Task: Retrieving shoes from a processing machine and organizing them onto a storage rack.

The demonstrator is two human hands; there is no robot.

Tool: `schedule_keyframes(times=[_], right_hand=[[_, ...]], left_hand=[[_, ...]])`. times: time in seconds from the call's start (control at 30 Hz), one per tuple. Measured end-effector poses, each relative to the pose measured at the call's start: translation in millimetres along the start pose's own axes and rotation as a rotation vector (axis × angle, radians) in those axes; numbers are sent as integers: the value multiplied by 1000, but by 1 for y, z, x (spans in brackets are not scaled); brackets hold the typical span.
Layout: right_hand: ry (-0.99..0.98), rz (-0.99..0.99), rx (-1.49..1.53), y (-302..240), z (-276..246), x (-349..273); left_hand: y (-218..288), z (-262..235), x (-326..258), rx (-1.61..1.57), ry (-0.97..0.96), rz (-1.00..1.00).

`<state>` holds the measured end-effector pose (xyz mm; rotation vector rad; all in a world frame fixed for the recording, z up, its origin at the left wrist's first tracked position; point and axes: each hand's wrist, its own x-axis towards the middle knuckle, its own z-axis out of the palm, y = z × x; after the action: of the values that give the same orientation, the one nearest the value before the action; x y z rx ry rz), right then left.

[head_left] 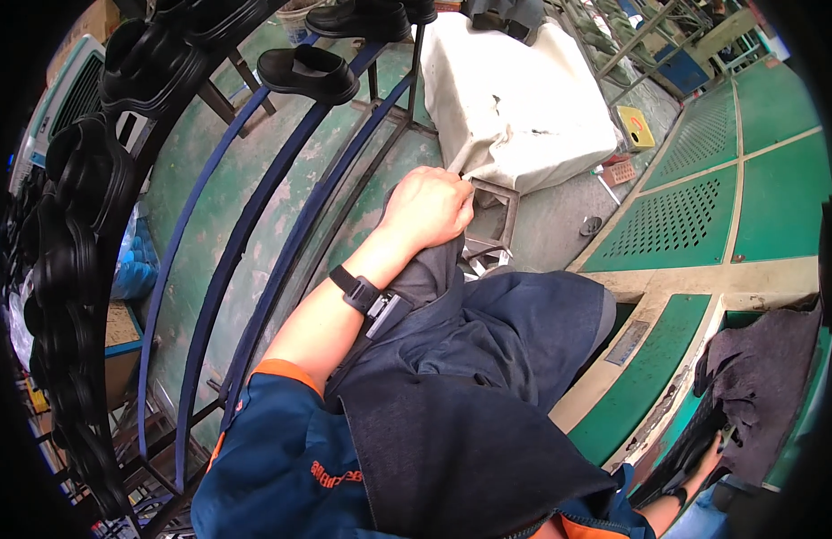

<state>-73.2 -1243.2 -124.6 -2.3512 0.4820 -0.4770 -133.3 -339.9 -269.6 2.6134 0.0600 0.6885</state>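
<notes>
My left hand (427, 211) is closed in a fist above my bent knee. A narrow, stretched fold of the off-white cloth (532, 99) runs into its fingers. That cloth drapes over a boxy shape, with dark items on top. A wristband with a small grey device (380, 314) sits on my left wrist. At the lower right my right hand (706, 463) is next to a dark grey cloth (761, 377) hanging on the green machine (649, 377). Its fingers are partly hidden by that cloth. A dark apron (461, 449) covers my lap.
On my left, a curved-looking rack with blue rails (227, 251) carries several black shoes (308, 74). Green perforated panels (672, 220) stand at right. A small metal frame (497, 216) is beyond my knee, and a yellow object (635, 128) lies near the white cloth.
</notes>
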Motion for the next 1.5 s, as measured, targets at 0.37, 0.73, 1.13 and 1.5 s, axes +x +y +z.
schedule_keyframes(times=[0.37, 0.73, 1.13, 1.5], right_hand=[[115, 61, -80, -100, 38, -149], [197, -30, 574, -251, 60, -190], [-820, 197, 1528, -364, 336, -245], [-982, 887, 1267, -270, 529, -283]], left_hand=[[-32, -10, -18, -6, -17, 17], [28, -8, 8, -744, -92, 173], [139, -19, -13, -2110, -973, -603], [48, 64, -73, -2017, -845, -1401]])
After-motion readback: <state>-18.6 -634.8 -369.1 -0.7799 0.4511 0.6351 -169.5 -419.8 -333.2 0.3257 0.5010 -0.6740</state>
